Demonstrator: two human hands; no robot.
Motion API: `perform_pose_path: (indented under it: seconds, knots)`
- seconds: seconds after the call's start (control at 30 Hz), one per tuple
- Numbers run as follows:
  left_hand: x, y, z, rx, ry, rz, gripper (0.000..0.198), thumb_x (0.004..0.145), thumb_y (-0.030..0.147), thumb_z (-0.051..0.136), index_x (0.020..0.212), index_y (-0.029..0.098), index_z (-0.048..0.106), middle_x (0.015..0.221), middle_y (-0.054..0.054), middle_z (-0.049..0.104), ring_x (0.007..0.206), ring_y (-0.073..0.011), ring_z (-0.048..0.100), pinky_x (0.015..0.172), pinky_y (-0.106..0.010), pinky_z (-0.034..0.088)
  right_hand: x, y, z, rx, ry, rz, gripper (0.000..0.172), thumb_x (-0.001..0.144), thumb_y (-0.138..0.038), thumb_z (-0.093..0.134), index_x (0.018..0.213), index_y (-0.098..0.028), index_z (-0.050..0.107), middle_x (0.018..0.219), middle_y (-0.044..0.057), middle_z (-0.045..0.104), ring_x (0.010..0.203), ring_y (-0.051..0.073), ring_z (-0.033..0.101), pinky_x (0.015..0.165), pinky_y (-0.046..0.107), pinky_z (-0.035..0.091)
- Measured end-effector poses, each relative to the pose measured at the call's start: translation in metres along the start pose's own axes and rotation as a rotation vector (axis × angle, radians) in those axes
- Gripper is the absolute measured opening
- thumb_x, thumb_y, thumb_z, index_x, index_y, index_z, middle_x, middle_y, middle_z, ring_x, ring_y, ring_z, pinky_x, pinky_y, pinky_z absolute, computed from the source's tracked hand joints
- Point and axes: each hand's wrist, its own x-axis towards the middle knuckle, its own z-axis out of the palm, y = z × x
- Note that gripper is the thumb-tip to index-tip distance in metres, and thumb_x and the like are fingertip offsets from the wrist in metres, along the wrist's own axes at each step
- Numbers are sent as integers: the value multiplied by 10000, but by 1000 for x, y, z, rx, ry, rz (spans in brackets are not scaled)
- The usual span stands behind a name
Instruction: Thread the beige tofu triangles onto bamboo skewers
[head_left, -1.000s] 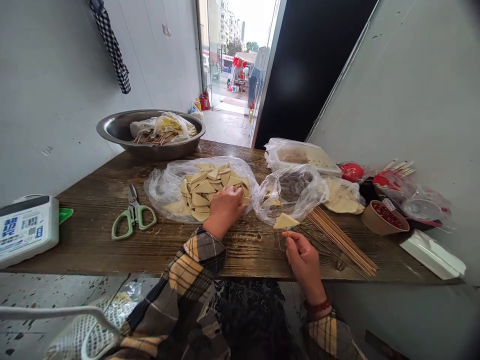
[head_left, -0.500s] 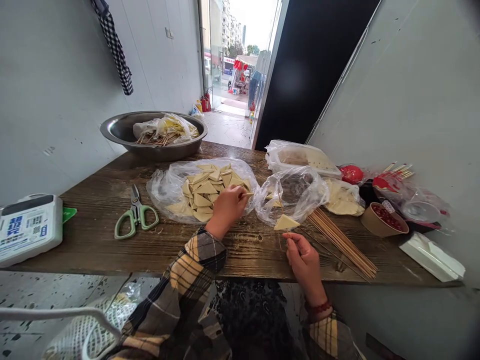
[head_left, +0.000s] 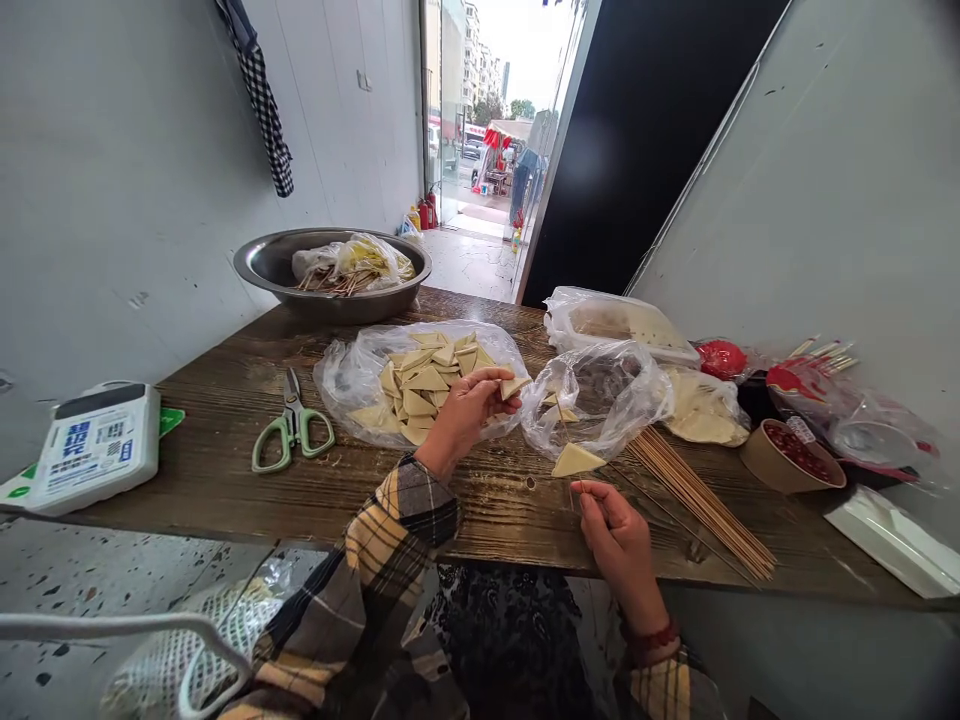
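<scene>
My left hand pinches a pale tofu-skin triangle above the right side of a heap of similar triangles, which lies on a clear plastic bag. Lower right, my right hand is closed on the lower part of a thin skewer, with its fingers pressed together. One folded triangle is threaded on that skewer, just above the fingertips. Behind it an opened clear bag holds a few pale pieces. A bundle of bare bamboo skewers lies to the right of my right hand.
Green-handled scissors and a white box are on the left. A metal basin with bagged skewers stands at the back. Along the right are a lidded plastic container, a paper bowl of red contents and a tissue pack.
My left hand has lifted slightly and turned, bringing its triangle up off the heap. My right hand still holds the skewer with one triangle. The whole view has shifted a little.
</scene>
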Motion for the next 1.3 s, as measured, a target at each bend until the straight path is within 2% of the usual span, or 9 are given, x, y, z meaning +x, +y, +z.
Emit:
perform_pose_path:
  seconds: [0.1,0.23,0.33,0.43,0.6,0.83,1.3]
  knots:
    - [0,-1,0,16,-13,26,298,746,351,668,926,127,590,744,-20,630,662,-116,628,677,-259,484,-1,-2,-1,-28,-76,4,295,899,-391,506,961,-173,695,552,-23,531,479,113,488,450,210,396]
    - [0,-3,0,79,-15,83,377,689,303,759,979,145,578,712,13,607,641,-90,599,579,-193,427,-2,-3,-2,-78,-131,-4,289,917,-378,485,976,-181,688,609,-10,571,542,127,546,515,220,435]
    - [1,-2,0,64,-8,53,406,672,285,780,991,133,581,719,3,629,617,-78,587,515,-167,377,-2,-2,-2,-101,-149,-14,283,925,-370,480,984,-183,684,660,3,618,561,129,570,536,221,446]
    - [1,-2,-1,30,9,-3,372,661,286,793,924,113,596,680,-3,635,593,-67,580,501,-155,364,-2,-1,-2,-111,-162,-38,269,926,-359,484,985,-190,685,743,21,676,607,137,609,568,223,466]
    - [0,-4,-1,-41,-18,-55,371,651,296,804,909,96,626,718,-31,665,610,-90,628,512,-163,409,-1,-3,-1,-111,-184,-89,240,927,-318,483,982,-198,684,886,39,731,738,154,677,648,219,502]
    - [1,-9,-2,-97,-20,-102,388,633,300,819,915,85,661,773,-80,717,637,-138,679,605,-218,517,0,-3,1,-150,-193,-121,238,927,-309,486,977,-194,689,938,48,746,754,151,695,663,212,515]
    - [0,-10,1,-117,-46,-125,398,602,326,834,880,90,674,757,-86,720,648,-152,686,626,-236,528,-1,-1,1,-173,-184,-101,257,926,-327,487,1010,-186,685,976,64,748,802,172,707,686,236,532]
